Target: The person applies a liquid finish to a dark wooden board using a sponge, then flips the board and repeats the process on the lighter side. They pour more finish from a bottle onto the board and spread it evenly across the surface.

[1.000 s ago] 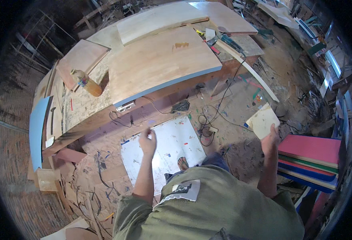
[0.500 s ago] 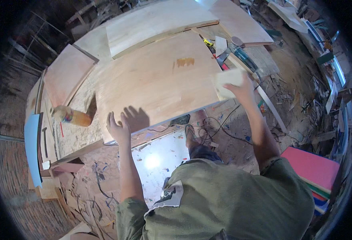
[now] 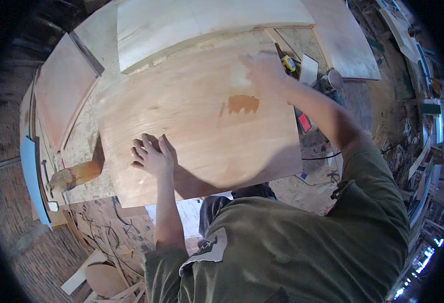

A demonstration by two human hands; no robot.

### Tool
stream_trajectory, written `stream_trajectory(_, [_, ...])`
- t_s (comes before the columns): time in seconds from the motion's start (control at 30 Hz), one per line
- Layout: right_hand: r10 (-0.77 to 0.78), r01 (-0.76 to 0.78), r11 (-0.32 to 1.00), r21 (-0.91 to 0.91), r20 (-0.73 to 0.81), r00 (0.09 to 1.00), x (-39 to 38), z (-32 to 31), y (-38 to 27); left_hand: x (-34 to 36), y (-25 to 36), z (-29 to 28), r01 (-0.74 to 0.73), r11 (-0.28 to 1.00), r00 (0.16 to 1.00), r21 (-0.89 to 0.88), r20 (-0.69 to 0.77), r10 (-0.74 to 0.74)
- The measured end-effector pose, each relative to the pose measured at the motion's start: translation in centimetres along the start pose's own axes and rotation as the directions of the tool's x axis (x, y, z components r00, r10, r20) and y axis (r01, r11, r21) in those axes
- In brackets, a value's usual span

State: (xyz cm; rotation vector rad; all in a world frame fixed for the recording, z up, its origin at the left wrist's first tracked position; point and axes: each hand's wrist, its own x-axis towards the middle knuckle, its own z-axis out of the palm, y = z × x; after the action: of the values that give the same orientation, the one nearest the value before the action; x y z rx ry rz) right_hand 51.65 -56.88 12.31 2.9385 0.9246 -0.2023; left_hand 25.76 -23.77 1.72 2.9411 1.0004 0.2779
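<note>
A broad light-wood board (image 3: 201, 146) lies flat on the workbench in front of me. My left hand (image 3: 153, 157) rests on its near left part, fingers spread, holding nothing. At the board's far right, my right hand (image 3: 268, 70) is smeared by motion. Its fingers are on a pale, flat pad (image 3: 239, 80) pressed to the wood; whether this is a cloth or a block I cannot tell. Just nearer than the pad is a wet-looking orange-brown patch (image 3: 243, 104). A bottle with orange-brown contents (image 3: 83, 173) is left of the board.
Further panels surround the board, one at the far side (image 3: 206, 17) and one at the left (image 3: 63, 93). A yellow tape measure (image 3: 288, 63) and a round disc (image 3: 335, 80) are past its right edge. Wood scraps (image 3: 108, 275) litter the floor.
My right hand has carried the pale pad from beyond the board's right edge onto its far right part. My left hand has moved farther in on the board. The view has shifted.
</note>
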Motion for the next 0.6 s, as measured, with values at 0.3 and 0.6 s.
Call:
stream_trajectory(0.3, [0.194,-0.227,0.969,-0.093,-0.280,0.940,9.4,-1.9,8.9,0.8,1.0,-0.4,-0.022,0.999,0.999,0.024,0.029,0.021])
stream_trajectory(0.6, [0.503,-0.493,0.863,0.108,-0.097,0.859,1.6,-2.1,6.8,0.7,0.8,0.2,-0.041,0.993,0.998,0.109,-0.040,0.046])
